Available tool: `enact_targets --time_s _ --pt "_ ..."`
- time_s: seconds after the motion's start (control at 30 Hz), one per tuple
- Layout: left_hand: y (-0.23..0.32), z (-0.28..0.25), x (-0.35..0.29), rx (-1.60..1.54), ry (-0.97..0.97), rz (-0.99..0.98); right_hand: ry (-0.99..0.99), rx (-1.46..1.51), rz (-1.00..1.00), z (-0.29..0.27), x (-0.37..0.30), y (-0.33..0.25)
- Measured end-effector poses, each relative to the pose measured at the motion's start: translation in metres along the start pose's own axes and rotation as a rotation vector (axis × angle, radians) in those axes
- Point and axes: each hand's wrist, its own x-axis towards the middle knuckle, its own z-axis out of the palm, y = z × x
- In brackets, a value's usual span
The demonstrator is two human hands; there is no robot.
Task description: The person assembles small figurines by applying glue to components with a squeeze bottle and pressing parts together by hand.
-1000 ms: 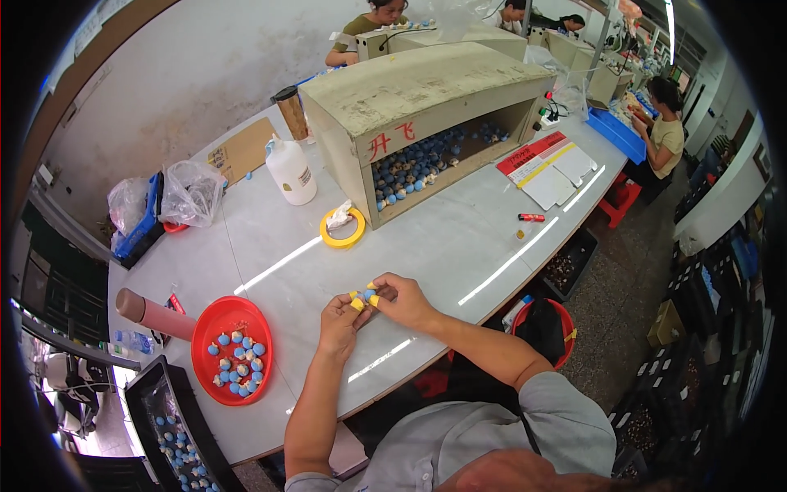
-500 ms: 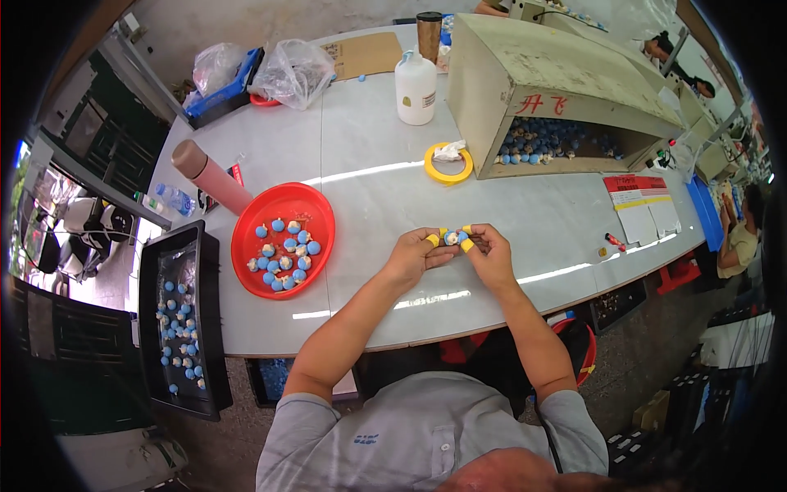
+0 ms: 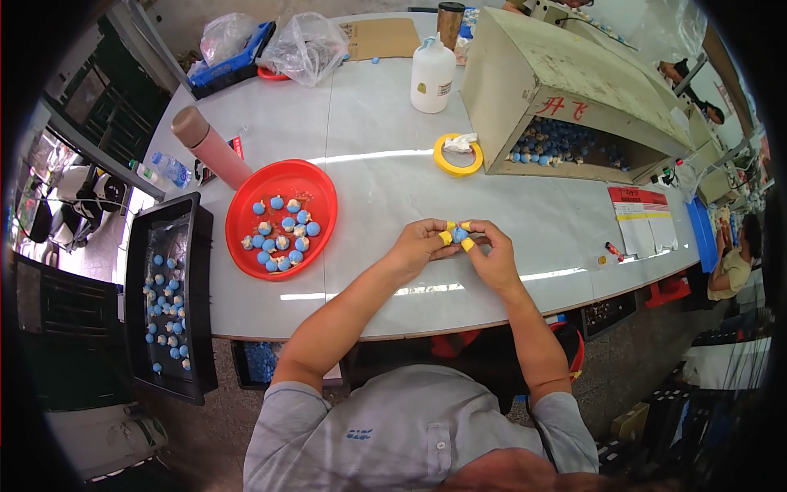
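Although hiding part of it from view, pinches a small blue ball [image 3: 460, 235] between the yellow-tipped fingers [image 3: 467, 244] of the left hand [image 3: 416, 248] and the right hand [image 3: 497, 261], pressing in from both sides above the tabletop [image 3: 385, 197]. Has, to the left of the fingers, a round red basin [image 3: 288, 175] with a loose spread of blue-and-cream balls [image 3: 302, 244] in it, and, touching or just beside its far left rim (cannot tell which), a pink flask [image 3: 215, 154]. Farther left of the fingers, has a long black tray [image 3: 202, 299] with more such balls scattered inside and clear plastic [image 3: 169, 221] toward its far end. Ahead and to the right of the fingers, has a beige box [image 3: 598, 74], open at the front, with many blue balls [image 3: 566, 141] massed inside. Straight ahead of the fingers, has a yellow tape roll [image 3: 443, 161] with a crumpled white scrap [image 3: 461, 144] on it, then a white bottle [image 3: 432, 78]. Well ahead and left of the fingers, has a blue crate [image 3: 240, 63] with a clear plastic bag [image 3: 228, 38] in it.
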Motion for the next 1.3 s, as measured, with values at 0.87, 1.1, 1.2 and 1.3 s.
enact_targets --time_s 0.87,1.1,1.2,1.3 --pt "-0.005 -0.002 0.002 0.037 -0.031 0.051 -0.043 -0.208 -0.076 -0.008 0.008 -0.019" --pt "-0.003 -0.002 0.000 0.030 -0.027 0.048 -0.029 -0.270 -0.161 -0.008 0.007 -0.018" --pt "-0.003 0.000 0.000 0.026 -0.027 0.045 -0.028 -0.260 -0.145 -0.009 0.006 -0.018" --pt "-0.008 -0.002 0.002 0.042 -0.033 0.093 -0.033 -0.215 -0.127 -0.009 0.007 -0.017"
